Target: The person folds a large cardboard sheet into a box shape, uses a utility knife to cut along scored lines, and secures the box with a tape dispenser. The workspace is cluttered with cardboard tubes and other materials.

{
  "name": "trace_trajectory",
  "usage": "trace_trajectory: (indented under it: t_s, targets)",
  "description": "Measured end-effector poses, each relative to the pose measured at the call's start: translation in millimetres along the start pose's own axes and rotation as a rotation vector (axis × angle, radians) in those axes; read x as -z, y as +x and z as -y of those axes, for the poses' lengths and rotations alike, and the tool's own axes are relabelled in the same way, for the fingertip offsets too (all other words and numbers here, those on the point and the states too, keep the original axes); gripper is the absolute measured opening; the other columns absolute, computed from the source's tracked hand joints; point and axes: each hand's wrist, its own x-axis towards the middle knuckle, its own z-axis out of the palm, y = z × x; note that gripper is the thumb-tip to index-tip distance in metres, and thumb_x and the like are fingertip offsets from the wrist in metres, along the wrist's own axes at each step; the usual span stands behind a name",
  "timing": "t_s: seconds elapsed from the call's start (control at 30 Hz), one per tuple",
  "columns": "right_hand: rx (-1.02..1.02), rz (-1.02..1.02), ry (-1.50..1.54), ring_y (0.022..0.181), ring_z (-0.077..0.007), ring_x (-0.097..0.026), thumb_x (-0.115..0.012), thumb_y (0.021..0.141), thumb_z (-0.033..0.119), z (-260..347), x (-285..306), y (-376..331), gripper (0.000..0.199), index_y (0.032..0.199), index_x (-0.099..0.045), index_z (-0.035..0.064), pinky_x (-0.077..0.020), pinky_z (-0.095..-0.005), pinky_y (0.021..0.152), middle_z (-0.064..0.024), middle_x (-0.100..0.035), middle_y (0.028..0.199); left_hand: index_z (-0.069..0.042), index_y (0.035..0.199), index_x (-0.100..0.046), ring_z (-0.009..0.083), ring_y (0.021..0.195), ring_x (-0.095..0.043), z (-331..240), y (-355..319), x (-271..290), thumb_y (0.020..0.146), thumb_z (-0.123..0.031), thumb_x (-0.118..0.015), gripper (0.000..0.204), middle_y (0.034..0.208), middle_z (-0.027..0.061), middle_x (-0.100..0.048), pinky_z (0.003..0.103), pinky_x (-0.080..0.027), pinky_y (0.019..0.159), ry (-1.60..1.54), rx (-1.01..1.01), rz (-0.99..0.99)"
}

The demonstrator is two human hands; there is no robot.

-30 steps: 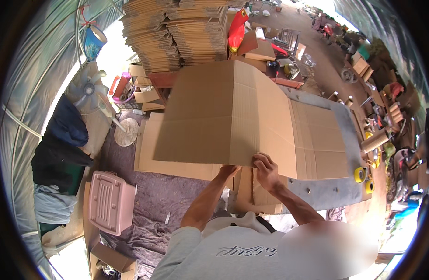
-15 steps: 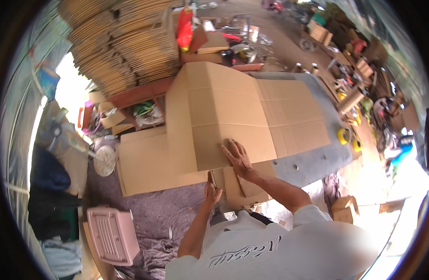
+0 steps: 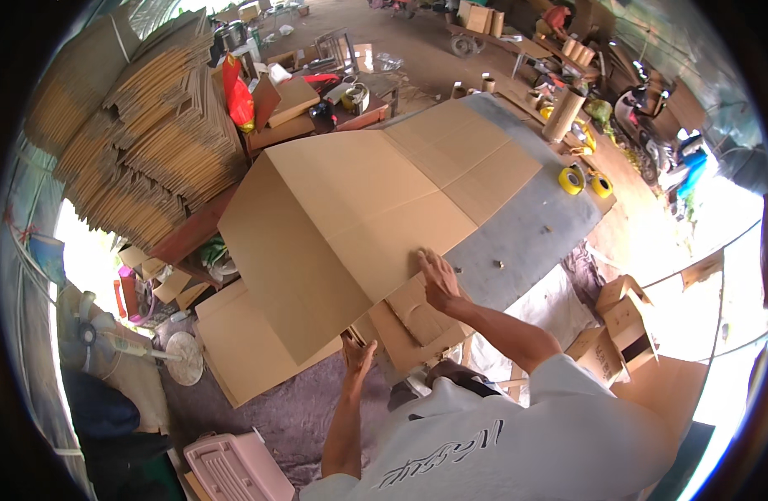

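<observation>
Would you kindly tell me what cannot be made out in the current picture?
In the head view:
- Left hand: fingertips partly hidden by the creased cardboard sheet.
- Pink bin: lower end cut off by the bottom edge.
- Distant person: too small to tell their hands' action.

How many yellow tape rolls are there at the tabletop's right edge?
2: the left roll, right of the cardboard sheet, and the right roll beside it, nearer the corner of the grey tabletop. No other seems hidden there.

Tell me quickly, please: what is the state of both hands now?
Left hand: at the cardboard edge; grip cannot be told.
Right hand: open, laid on the cardboard.
</observation>
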Motion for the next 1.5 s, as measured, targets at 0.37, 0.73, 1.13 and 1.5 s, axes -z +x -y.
trace_trajectory:
  t_s: [0.37, 0.73, 1.13, 1.5]
  targets:
    - [-0.433, -0.021, 0.393, 0.098, -0.0361, -0.068, -0.051, 0.074, -0.013, -103, 11, -282, 0.038, 0.107, -0.068, -0.0018, -0.0623, -0.0347, 0.073, -0.0213, -0.063, 0.120, 0.001, 0.138, -0.049, 0.0293, 0.113, -0.065, -9, -36, -34, 0.084, -0.023, -0.077, 0.065, 0.125, 0.0194, -0.063, 0.045, -0.053, 0.089, 0.299, -0.283, -0.341]
    - [-0.821, 0.328, 0.470, 0.086, -0.0336, -0.071, -0.069, 0.072, 0.002, -220, 44, -398, 0.023, 0.094, -0.075, 0.0029, -0.0548, -0.0410, 0.085, -0.0186, -0.072, 0.104, -0.008, 0.085, -0.061, 0.0205, 0.079, -0.065, -3, 20, 17, 0.092, -0.024, -0.061, 0.018, 0.085, 0.0079, -0.066, 0.036, -0.051, 0.071, 1.128, 0.088, -0.079]
    - [-0.997, 0.326, 0.451, 0.066, -0.0199, -0.071, -0.063, 0.078, 0.004, -235, 39, -405, 0.029, 0.104, -0.074, -0.0037, -0.0565, -0.0336, 0.060, -0.0148, -0.073, 0.080, -0.003, 0.091, -0.068, 0.0282, 0.077, -0.068, -62, 70, 21, 0.086, -0.025, -0.064, 0.023, 0.084, 0.0119, -0.069, 0.043, -0.055, 0.064, 1.483, -0.080, 0.275]
    - [-1.096, 0.379, 0.583, 0.068, -0.0237, -0.071, -0.067, 0.074, 0.006, -140, 23, -387, 0.029, 0.098, -0.072, -0.0092, -0.0577, -0.0337, 0.063, -0.0203, -0.072, 0.088, 0.003, 0.151, -0.033, 0.0350, 0.111, -0.066, 22, 18, 16, 0.095, -0.047, -0.063, 0.081, 0.124, 0.0259, -0.064, 0.044, -0.054, 0.089, 0.110, 0.002, -0.234]
